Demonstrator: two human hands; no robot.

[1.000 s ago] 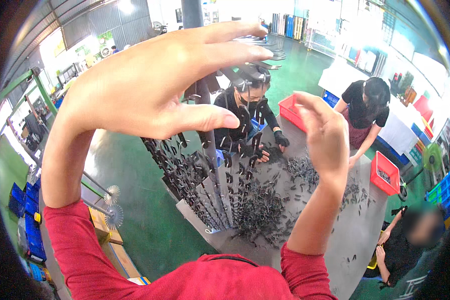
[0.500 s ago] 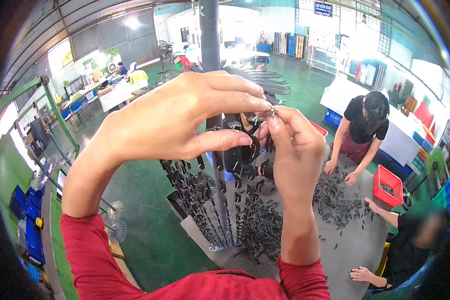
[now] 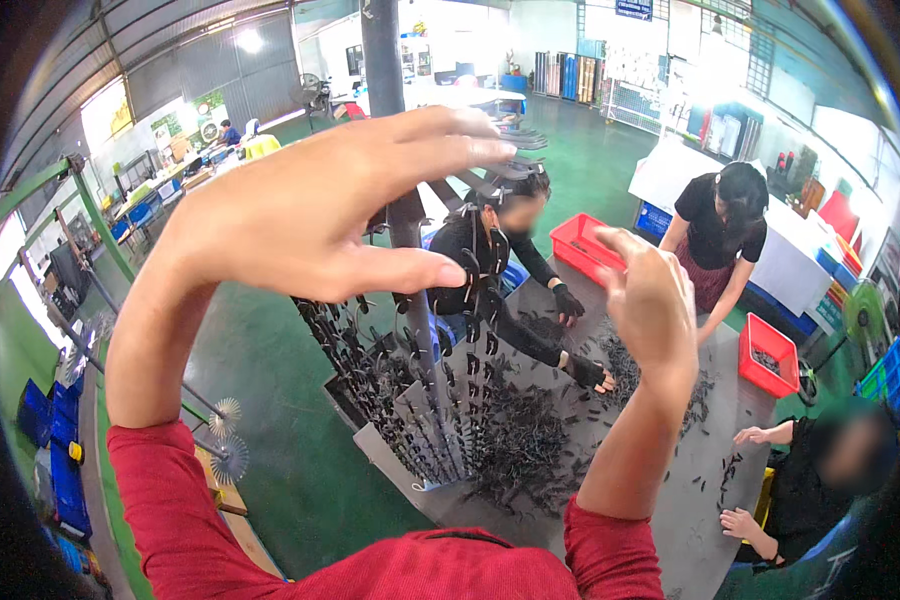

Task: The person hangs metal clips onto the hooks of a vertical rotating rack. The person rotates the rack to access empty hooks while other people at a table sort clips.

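Note:
My left hand (image 3: 370,200) is raised at the top of an upright grey pole (image 3: 382,60). Its fingers are stretched out over the curved metal arms (image 3: 520,140) fanning from the pole, the thumb held apart below. Whether the fingertips touch an arm, I cannot tell. My right hand (image 3: 655,300), slightly blurred, is in the air above the table, fingers apart and nothing visible in them. Strings of small black hooked parts (image 3: 370,400) hang around the pole. Beneath my hands a heap of loose black parts (image 3: 520,440) covers part of the grey table (image 3: 660,490).
A co-worker in dark gloves (image 3: 580,372) reaches across the table behind the rack. Two more people work at its right side. Red bins (image 3: 770,355) stand by the far and right edges. A green fan (image 3: 865,318) is at far right; a green metal frame (image 3: 95,215) stands left.
My right hand has moved away from the left fingertips, to the right, and let go of the small piece there. My left hand has shifted slightly left. The gloved co-worker has come into view.

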